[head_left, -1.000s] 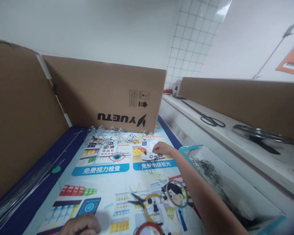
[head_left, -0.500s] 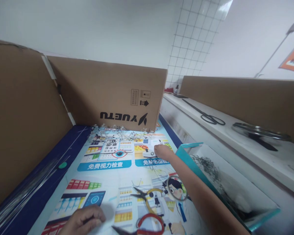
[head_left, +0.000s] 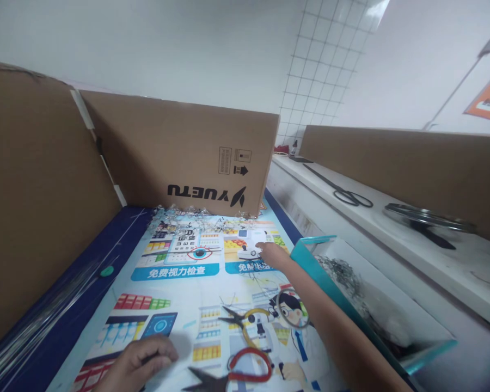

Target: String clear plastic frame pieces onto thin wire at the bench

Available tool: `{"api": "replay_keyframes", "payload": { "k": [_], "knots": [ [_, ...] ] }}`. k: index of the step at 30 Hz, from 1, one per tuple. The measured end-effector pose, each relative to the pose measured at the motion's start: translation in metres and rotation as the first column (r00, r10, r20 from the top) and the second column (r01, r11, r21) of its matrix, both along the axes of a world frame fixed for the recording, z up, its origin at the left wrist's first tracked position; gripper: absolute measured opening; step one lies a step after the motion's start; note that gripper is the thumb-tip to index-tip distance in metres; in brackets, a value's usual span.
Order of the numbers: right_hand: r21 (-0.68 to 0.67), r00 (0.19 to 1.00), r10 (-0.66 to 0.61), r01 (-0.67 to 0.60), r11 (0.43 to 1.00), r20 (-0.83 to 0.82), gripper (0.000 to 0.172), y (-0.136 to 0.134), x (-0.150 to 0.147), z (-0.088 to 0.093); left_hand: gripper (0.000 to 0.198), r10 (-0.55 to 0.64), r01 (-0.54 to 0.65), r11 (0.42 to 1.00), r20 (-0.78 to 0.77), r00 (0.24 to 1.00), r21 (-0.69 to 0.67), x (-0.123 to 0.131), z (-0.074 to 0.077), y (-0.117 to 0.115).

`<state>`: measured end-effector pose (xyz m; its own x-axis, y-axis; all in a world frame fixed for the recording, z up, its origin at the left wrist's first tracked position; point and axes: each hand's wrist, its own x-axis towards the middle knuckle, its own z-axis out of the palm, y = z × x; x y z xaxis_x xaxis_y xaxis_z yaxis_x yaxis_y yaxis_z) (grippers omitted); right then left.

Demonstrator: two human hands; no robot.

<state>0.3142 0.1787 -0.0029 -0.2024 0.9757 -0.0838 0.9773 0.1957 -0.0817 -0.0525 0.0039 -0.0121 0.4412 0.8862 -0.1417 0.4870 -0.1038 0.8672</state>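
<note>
A wide white sheet (head_left: 188, 305) with bright printed pictures lies from 5 to 8 o'clock in the view. At 9 o'clock stands a tall, flat brown cardboard wall (head_left: 36, 190). It meets a long brown cardboard wall with black upside-down letters (head_left: 163, 147) at 10 o'clock. At 4 o'clock sits a long, open white-and-teal box (head_left: 314, 269) with tangled grey bits (head_left: 343, 275) inside.

The left hand (head_left: 142, 359), at 7 o'clock, is let go, with loosely bent fingers and the thumb apart. The cutting tool with red curved handles and dark metal blades (head_left: 251, 375) is near it, at 6 o'clock. Just above that is the cutting tool with yellow handles and dark metal points (head_left: 245, 321).

The right hand (head_left: 271, 255), at 5 o'clock, has curled fingers; I can't tell if it pinches anything. Thin, dark, messy wires (head_left: 256, 269) lie on the sheet right beside it, nearly at 6 o'clock. A round grey ring (head_left: 278, 310) lies at 5 o'clock. A little round green thing (head_left: 106, 270) sits at 8 o'clock.
</note>
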Motion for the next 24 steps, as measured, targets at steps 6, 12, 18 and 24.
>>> {"api": "replay_keyframes", "payload": {
  "k": [6,12,18,24],
  "knots": [
    [0.012,0.984,0.119,-0.118,0.993,-0.133,0.036,-0.020,-0.005,0.008,0.020,-0.001,0.001,1.000,-0.004,1.000,-0.003,0.000,0.001,0.000],
    [0.019,0.961,0.190,-0.190,0.982,-0.201,0.029,-0.022,-0.013,-0.004,0.021,0.009,-0.009,1.000,0.007,1.000,-0.001,0.001,0.000,0.000],
    [0.049,0.964,0.158,-0.151,0.987,-0.212,0.028,-0.003,-0.011,-0.012,0.021,-0.008,0.008,1.000,0.034,0.999,0.004,-0.001,-0.005,0.002],
    [0.041,0.973,0.130,-0.124,0.991,-0.192,0.027,0.006,-0.007,-0.012,0.022,-0.004,0.004,1.000,0.017,1.000,0.000,0.000,-0.001,0.002]
  ]
}}
